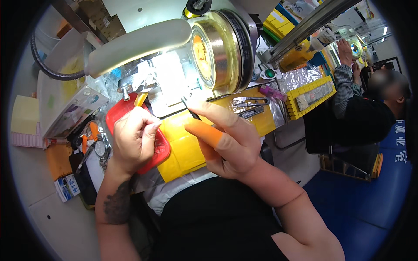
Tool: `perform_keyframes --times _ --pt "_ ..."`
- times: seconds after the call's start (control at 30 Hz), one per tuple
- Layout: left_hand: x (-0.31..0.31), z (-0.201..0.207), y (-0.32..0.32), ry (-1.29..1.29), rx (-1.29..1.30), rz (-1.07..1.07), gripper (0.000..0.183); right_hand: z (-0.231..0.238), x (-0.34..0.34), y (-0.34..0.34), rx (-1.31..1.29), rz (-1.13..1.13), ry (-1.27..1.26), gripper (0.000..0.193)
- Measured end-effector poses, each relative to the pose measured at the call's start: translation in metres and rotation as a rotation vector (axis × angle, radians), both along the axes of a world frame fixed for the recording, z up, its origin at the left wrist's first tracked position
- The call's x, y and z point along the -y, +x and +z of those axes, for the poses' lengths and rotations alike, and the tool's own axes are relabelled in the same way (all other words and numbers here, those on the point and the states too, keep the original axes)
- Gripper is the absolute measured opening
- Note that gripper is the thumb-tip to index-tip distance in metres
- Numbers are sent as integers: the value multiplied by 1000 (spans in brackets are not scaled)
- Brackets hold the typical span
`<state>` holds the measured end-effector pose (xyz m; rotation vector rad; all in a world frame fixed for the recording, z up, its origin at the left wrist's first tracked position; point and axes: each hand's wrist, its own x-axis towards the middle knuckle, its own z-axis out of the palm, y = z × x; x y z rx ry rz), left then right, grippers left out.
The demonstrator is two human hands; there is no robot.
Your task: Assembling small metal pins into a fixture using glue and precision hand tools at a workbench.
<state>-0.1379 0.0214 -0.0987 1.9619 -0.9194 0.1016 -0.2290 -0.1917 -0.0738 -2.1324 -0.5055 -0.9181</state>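
My left hand [135,139] is closed, its thumb pressed to the curled fingers, above a red tray [162,150]. What it pinches, if anything, is hidden. Just beyond its knuckles a yellow piece [140,99] sticks up; I cannot tell whether the hand touches it. My right hand [230,141] wears orange finger cots and has its fingers closed around a thin dark tool [191,109], mostly hidden behind them. Beneath both hands a yellow sheet [180,145] covers the near bench edge. Ahead stands a polishing-type machine with a round brass-coloured drum [220,52].
A pale lamp arm [139,45] crosses above the brightly lit work spot. Small snips [250,102] lie right of my right hand, near a yellow ridged tray [310,98]. Orange-handled tools [90,134] crowd the left. Another person [365,108] sits at the far right.
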Motion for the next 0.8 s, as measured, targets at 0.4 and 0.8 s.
perform_keyframes --times 0.4,0.8 --pt "-2 3 -1 1 -13 -1 7 -16 0 2 27 -21 -84 32" --pt "-1 0 -3 -12 12 20 4 -24 23 -18 -280 15 -241 40"
